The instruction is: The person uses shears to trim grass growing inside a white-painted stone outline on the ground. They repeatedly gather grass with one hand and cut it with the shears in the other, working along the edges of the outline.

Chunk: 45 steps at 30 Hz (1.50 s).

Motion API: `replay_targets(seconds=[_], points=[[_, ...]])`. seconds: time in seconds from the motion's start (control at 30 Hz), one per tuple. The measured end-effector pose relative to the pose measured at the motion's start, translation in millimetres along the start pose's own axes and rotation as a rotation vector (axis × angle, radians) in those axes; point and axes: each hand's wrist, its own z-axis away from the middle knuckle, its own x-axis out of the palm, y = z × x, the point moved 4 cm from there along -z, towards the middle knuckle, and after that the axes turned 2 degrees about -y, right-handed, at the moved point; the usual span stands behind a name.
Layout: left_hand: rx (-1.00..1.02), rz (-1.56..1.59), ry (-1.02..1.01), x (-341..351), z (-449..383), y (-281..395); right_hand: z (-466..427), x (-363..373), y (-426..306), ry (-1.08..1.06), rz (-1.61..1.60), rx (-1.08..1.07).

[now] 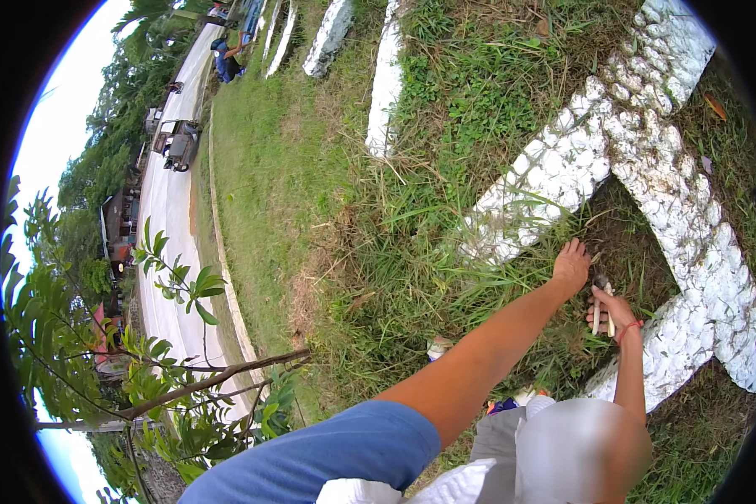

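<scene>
My left hand (pixel 572 268) reaches down into the grass beside a band of white-painted stones (pixel 551 173). Its fingertips are at the grass stems, and whether they pinch any is not clear. Just below it in the picture, my right hand (pixel 614 310), with a red cord at the wrist, is closed around a cutting tool with two pale handles (pixel 597 315), which looks like grass shears. The tool's dark blade end points towards my left fingers. Both hands are over a patch of dark soil and cut grass (pixel 630 246) framed by the white stone bands.
More white stone strips (pixel 385 82) cross the grassy slope. A leafy branch (pixel 227 375) juts in at the lower left. Farther off, a person in blue (pixel 227 60) crouches near a road (pixel 170 252) with a vehicle (pixel 177 145). A pale blurred shape (pixel 573 447) covers part of the foreground.
</scene>
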Motion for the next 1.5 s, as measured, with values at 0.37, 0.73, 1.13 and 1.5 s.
replay_targets(seconds=[0.37, 0.73, 1.13, 1.5], points=[[0.01, 0.093, 0.101, 9, 8, 0, -30, 13, -17, -0.12, -0.11, -0.012], [-0.045, 0.099, 0.06, 10, 5, -4, 8, 23, 10, -0.255, -0.314, 0.162], [0.06, -0.108, 0.021, 17, 25, -28, 14, 27, 21, 0.002, -0.137, -0.002], [0.288, -0.16, -0.198, -26, 124, -36, 103, -5, 12, 0.313, 0.872, -0.159]])
